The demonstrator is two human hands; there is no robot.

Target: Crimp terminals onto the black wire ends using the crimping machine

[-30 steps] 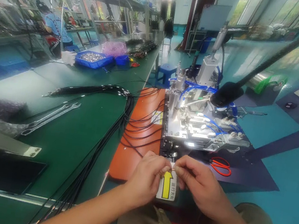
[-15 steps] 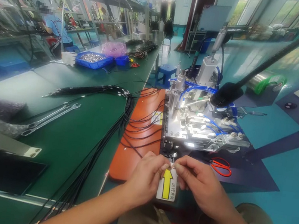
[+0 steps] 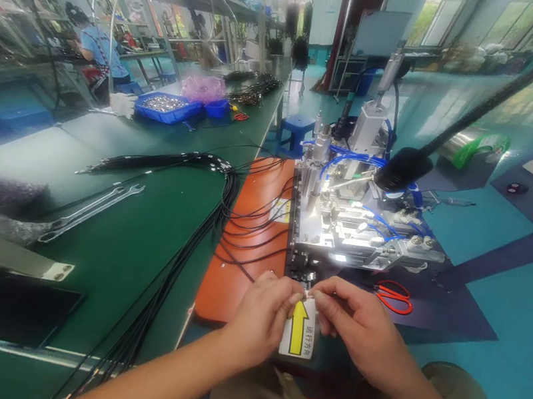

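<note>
My left hand (image 3: 265,310) is closed in a pinch just past the near end of the machine. A black cable (image 3: 239,261) runs across the orange board (image 3: 242,290) and passes out of sight behind this hand, which seems to hold its end. Facing it, my right hand (image 3: 353,321) has thumb and forefinger pressed together. The two sets of fingertips almost meet, with a tiny pale end between them, too small to name. Below them lies a white label with a yellow arrow (image 3: 297,332). Ahead stands the brightly lit metal machine (image 3: 344,218) with blue air tubes.
Red-handled scissors (image 3: 395,297) lie right of my right hand. A black cable bundle (image 3: 181,253) crosses the green table (image 3: 135,260), near two wrenches (image 3: 92,212). A blue tray (image 3: 167,109) holds small metal parts. A black lamp (image 3: 402,170) overhangs the machine. Another person (image 3: 100,52) sits far left.
Both hands keep their pinch in almost the same place, with only a slight shift of the fingertips. The person at far left has moved a little.
</note>
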